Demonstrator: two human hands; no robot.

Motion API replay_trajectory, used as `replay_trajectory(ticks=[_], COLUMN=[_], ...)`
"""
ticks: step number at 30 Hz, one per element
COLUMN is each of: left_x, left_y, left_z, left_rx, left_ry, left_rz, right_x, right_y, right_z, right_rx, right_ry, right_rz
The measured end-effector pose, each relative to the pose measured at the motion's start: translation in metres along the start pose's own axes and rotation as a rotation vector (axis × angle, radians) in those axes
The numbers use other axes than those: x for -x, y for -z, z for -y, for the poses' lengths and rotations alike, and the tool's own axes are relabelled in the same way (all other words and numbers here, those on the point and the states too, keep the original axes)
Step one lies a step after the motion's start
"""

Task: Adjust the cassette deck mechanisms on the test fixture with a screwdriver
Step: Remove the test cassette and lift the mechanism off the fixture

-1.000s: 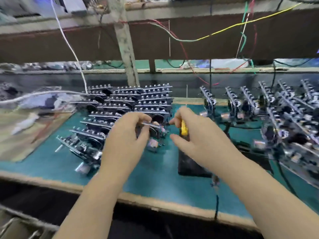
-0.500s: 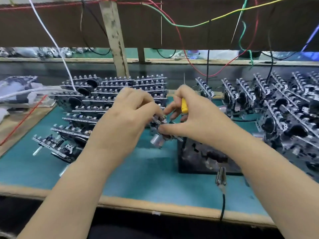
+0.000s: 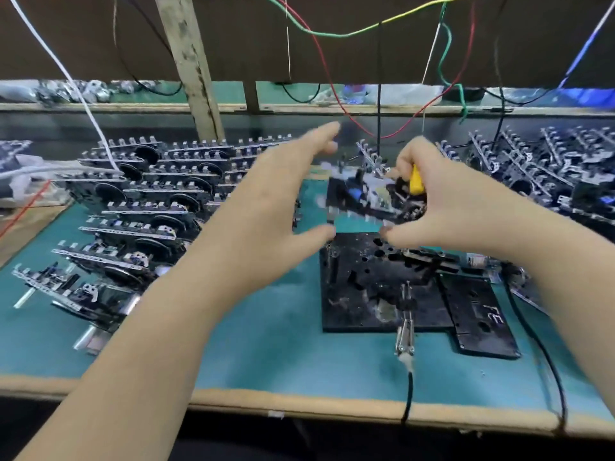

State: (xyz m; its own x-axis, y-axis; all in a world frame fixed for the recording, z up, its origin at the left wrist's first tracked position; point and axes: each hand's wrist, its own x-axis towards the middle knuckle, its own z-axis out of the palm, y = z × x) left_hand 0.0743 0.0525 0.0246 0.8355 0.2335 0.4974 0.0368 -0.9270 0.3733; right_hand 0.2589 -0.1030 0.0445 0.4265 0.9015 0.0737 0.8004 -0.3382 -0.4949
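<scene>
A cassette deck mechanism [image 3: 362, 197], blurred by motion, hangs in the air just above the far edge of the black test fixture [image 3: 362, 287]. My right hand [image 3: 456, 211] is at the mechanism's right end. It grips a yellow-handled screwdriver [image 3: 415, 183] in its curled fingers, and its thumb reaches under the mechanism. My left hand [image 3: 276, 207] is to the left of the mechanism with fingers and thumb spread wide, holding nothing. A black cassette [image 3: 479, 314] marked "FE" lies against the fixture's right side.
Rows of stacked mechanisms [image 3: 139, 201] fill the green mat at left, and another pile [image 3: 549, 168] sits at right. A metal clip on a black cable [image 3: 404, 337] lies at the fixture's front. Coloured wires hang overhead beside a wooden post [image 3: 193, 61].
My left hand let go of the mechanism and spread wide. The right hand carried the mechanism right, over the fixture. The camera tilted down, showing the whole fixture and the cassette.
</scene>
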Motion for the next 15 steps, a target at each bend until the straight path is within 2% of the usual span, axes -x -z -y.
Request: replay_trajectory(ticks=[2, 5, 10, 15], left_x=[0.003, 0.001, -0.013, -0.021], left_y=[-0.012, -0.028, -0.033, -0.031], left_z=[0.012, 0.019, 0.023, 0.021], left_rx=[0.061, 0.114, 0.076, 0.061], left_ry=[0.168, 0.274, 0.321, 0.340], left_rz=[0.180, 0.307, 0.393, 0.407], right_x=[-0.001, -0.003, -0.004, -0.001], right_y=[-0.007, -0.020, -0.021, -0.017], right_z=[-0.011, -0.022, -0.030, -0.032], right_rx=[0.140, 0.197, 0.164, 0.126], right_ry=[0.019, 0.009, -0.012, -0.016], right_rz=[0.044, 0.090, 0.113, 0.141])
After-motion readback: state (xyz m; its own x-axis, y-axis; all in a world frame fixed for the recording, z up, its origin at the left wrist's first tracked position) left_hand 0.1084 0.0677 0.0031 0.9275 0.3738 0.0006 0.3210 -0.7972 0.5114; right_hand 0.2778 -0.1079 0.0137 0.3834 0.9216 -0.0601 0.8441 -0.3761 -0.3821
